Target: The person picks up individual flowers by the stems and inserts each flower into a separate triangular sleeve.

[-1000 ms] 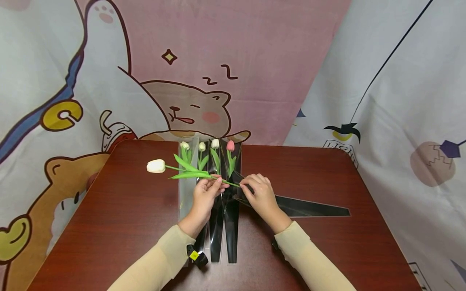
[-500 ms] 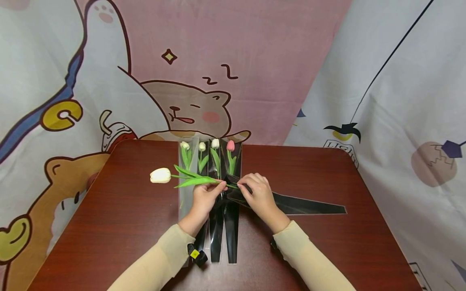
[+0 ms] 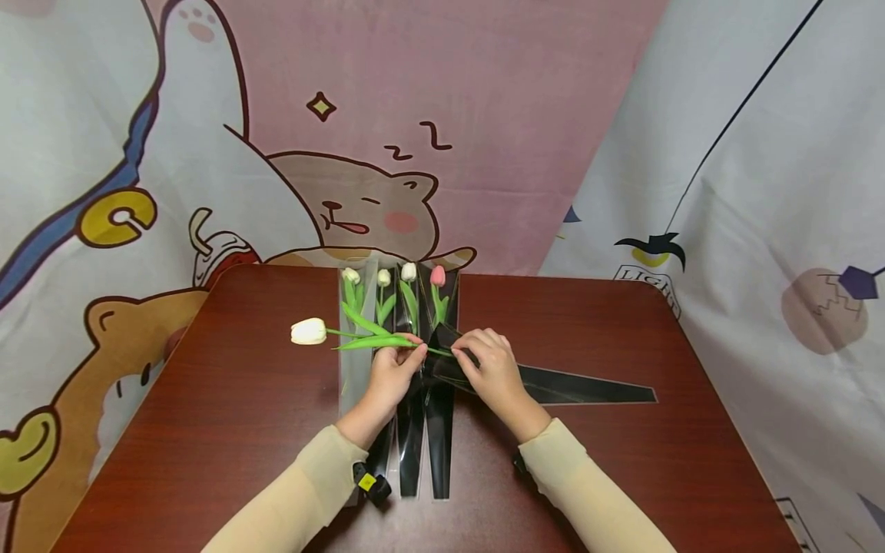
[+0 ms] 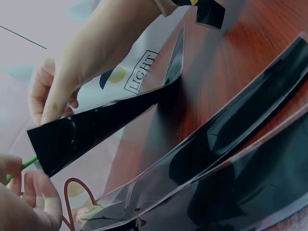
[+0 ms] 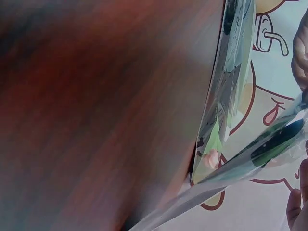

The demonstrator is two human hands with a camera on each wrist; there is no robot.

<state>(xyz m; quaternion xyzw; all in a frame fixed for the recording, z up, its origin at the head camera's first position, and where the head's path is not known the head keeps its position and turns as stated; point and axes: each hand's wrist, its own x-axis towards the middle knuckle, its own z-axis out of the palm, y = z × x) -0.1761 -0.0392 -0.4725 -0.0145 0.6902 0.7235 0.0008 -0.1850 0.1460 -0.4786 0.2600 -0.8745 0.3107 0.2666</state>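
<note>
My left hand pinches the green stem of a white tulip, whose bloom points left with its leaves over the hand. My right hand pinches the upper edge of a black-and-clear flower sleeve near its wide mouth. In the left wrist view the stem meets the mouth of the black sleeve, its end hidden there. The narrow tail of this sleeve stretches right across the table. In the right wrist view the sleeve runs diagonally, with part of the fingers at the right edge.
Under the hands lie several sleeved tulips side by side, among them a pink tulip and a white tulip. They reach the far edge of the brown table. A printed cloth hangs behind.
The tulip has shifted slightly right. The sleeve's mouth has come up around the stem's end, and its tail has slid a little left. Both hands keep their pinch.
</note>
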